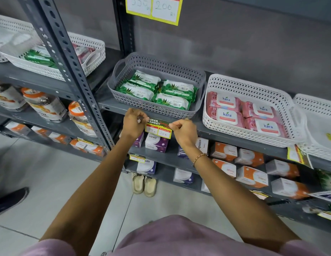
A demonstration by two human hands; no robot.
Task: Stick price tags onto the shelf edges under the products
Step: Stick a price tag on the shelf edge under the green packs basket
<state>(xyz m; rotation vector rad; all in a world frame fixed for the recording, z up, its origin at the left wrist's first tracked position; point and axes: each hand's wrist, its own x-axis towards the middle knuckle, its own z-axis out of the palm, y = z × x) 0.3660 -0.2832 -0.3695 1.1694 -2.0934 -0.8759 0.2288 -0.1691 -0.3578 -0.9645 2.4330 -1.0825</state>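
A yellow-edged price tag (158,128) with a green and red header and two handwritten prices lies against the grey shelf edge (225,133), right below a grey basket (124,71) of green wet-wipe packs (157,90). My left hand (134,121) pinches the tag's upper left corner. My right hand (185,131) pinches its upper right corner. Both hands have their fingers closed on the tag. Whether the tag sticks to the edge cannot be told.
A white basket (253,85) of pink wipe packs (244,113) sits to the right, with another tag (295,154) below it. White baskets stand on the left shelf, jars (46,104) beneath. Boxes fill the lower shelves. Large tags (153,8) hang above. Sandals (144,185) lie on the floor.
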